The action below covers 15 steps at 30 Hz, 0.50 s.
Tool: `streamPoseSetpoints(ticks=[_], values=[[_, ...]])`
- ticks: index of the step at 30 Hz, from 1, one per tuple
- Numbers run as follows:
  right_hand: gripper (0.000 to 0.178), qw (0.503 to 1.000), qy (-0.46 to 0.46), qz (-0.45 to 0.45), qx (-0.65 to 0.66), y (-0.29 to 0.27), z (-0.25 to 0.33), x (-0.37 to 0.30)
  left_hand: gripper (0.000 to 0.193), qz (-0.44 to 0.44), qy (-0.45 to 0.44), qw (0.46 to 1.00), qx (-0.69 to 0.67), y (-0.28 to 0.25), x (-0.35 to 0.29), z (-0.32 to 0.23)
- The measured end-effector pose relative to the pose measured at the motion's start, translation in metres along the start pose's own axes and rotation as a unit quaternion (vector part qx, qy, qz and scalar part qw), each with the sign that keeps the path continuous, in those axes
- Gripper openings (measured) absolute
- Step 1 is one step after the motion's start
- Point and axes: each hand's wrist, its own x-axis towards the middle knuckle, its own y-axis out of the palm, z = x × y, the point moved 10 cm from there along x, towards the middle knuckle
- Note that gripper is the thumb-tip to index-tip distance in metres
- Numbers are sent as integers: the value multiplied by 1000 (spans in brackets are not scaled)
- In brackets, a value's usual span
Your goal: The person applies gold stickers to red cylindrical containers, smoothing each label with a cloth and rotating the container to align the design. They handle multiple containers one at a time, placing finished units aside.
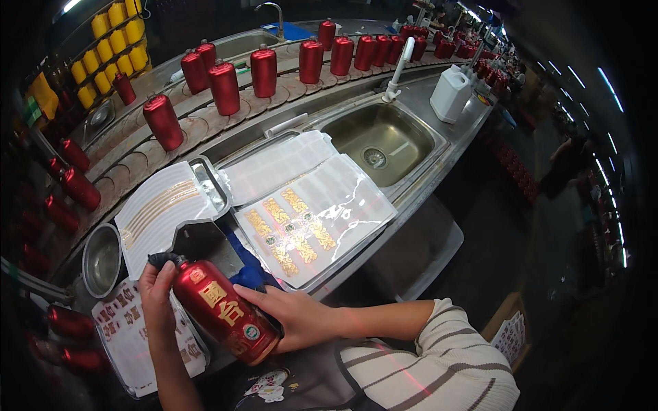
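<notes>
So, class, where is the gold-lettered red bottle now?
The red bottle is low in the head view, left of centre, tilted between the left hand at its neck and right hand lower down.

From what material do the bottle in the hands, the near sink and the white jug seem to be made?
Bottle: glass or metal, hard to tell; its metallic red coat shows bright highlights.
Near sink: probably stainless steel; smooth, reflective walls.
White jug: probably plastic; opaque, moulded-looking body.

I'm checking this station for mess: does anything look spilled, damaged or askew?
Nothing clearly stands out. The red bottle held by the left hand and right hand shows no visible damage; the white jug stands upright beside the sink.
</notes>
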Motion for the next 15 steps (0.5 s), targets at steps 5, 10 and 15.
streamPoseSetpoints(ticks=[5,10,15], values=[[105,976,-178,122,33,-3,60,24,28,-17,109,993,51,-83,-87,-50],[86,908,-371,178,-77,68,119,69,40,-85,146,976,140,-170,-234,-93],[83,912,-290,278,-84,111,96,122,33,-525,-9,661,536,-209,-447,-105]])
